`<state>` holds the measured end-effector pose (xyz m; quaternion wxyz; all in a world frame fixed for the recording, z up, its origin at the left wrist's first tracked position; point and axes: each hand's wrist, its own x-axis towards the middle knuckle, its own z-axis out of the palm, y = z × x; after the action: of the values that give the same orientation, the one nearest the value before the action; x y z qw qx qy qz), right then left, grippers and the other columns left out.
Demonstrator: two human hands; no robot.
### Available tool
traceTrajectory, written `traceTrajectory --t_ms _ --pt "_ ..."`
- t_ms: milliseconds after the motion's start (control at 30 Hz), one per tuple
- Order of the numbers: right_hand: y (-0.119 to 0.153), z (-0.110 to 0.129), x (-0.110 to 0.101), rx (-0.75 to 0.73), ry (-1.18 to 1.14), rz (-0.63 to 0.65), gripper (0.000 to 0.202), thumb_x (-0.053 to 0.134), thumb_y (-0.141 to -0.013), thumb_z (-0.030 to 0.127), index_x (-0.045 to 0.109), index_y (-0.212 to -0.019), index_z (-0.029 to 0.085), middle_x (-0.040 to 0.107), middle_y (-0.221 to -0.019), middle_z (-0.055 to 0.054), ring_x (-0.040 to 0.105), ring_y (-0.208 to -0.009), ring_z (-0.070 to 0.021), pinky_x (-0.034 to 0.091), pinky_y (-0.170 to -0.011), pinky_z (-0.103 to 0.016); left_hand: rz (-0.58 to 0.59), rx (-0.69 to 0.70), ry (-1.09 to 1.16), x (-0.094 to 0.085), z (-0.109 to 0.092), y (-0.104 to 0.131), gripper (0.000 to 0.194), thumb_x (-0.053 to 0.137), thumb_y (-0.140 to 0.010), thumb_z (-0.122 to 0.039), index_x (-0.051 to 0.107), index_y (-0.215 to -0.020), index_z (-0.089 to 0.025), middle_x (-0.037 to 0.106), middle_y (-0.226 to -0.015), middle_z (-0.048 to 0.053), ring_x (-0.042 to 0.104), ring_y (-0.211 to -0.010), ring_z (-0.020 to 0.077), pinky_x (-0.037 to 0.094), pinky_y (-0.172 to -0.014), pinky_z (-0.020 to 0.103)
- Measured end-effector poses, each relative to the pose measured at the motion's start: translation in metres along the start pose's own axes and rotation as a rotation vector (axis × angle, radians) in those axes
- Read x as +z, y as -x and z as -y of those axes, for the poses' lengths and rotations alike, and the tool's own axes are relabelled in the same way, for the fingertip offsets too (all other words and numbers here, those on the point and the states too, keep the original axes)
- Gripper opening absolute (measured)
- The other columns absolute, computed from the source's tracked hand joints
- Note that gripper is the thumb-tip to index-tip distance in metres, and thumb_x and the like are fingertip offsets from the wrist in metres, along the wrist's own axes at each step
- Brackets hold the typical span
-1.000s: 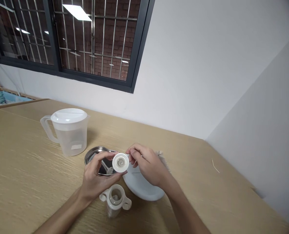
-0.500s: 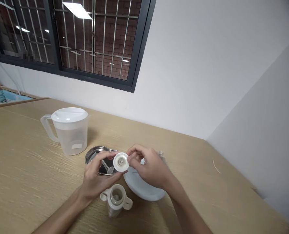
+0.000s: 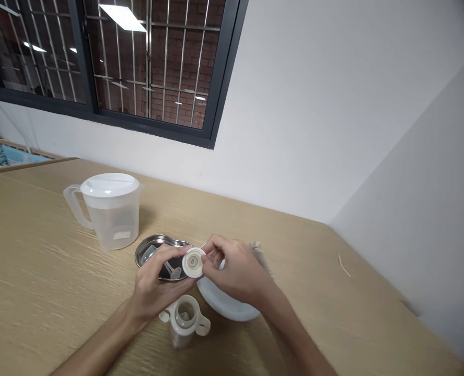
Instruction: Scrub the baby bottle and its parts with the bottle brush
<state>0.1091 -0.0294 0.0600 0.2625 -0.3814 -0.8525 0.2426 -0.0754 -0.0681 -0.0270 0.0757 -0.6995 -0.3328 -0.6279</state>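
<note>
Head view: nearest to me, a two-handled bottle (image 3: 181,338) stands upright on the bench (image 3: 314,271), its mouth open; just beyond and above it, a small white cap (image 3: 193,262) is up in the air between the person's hands, its hollow side turned to the camera. The left hand (image 3: 153,287) has its grip clamped on the cap's edge, fingers above and thumb below; the right hand (image 3: 238,269) has its grip pinched on the opposite edge, though I can't tell whether some small part sits between those fingertips.

I'd guess the cap is light, stiff plastic, hardly fragile, perhaps slippery if wet; the outer edge looks the best hold, leaving the hollow middle free.

Under and behind the hands lie a pale round dish (image 3: 232,308) and a kidney-shaped metal tray (image 3: 138,257) with a clear, spoon-like piece (image 3: 175,272) in it; a greyish bristly thing (image 3: 260,255) shows past the right hand, partly hidden; a thin pale strip (image 3: 344,266) lies well apart, to the right; farther off stands a lidded jug (image 3: 114,224), then the wall (image 3: 294,104) and the barred window (image 3: 153,125).
</note>
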Motion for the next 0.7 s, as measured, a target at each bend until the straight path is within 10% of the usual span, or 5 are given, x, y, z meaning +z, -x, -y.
traceTrajectory --t_ms 367,700 --pt "-0.004 -0.002 -0.003 0.017 -0.269 -0.019 0.025 0.050 -0.098 0.038 0.065 -0.090 0.019 0.070 -0.085 -0.001 0.062 -0.080 -0.0147 0.046 -0.073 -0.026 -0.075 -0.273 0.285 0.007 0.002 0.007 0.060 0.082 -0.070 -0.004 0.057 -0.121 -0.023 0.072 -0.120 0.011 0.070 -0.112 0.0251 0.059 -0.098 0.039" --pt "-0.013 -0.011 0.022 0.113 -1.071 0.304 0.034 0.063 -0.091 0.048 0.071 -0.099 0.017 0.069 -0.088 -0.004 0.065 -0.077 -0.0145 0.053 -0.084 -0.031 -0.191 -0.368 0.431 0.009 0.001 0.002 0.065 0.087 -0.064 -0.005 0.057 -0.120 -0.022 0.073 -0.120 0.011 0.071 -0.113 0.0236 0.056 -0.101 0.037"
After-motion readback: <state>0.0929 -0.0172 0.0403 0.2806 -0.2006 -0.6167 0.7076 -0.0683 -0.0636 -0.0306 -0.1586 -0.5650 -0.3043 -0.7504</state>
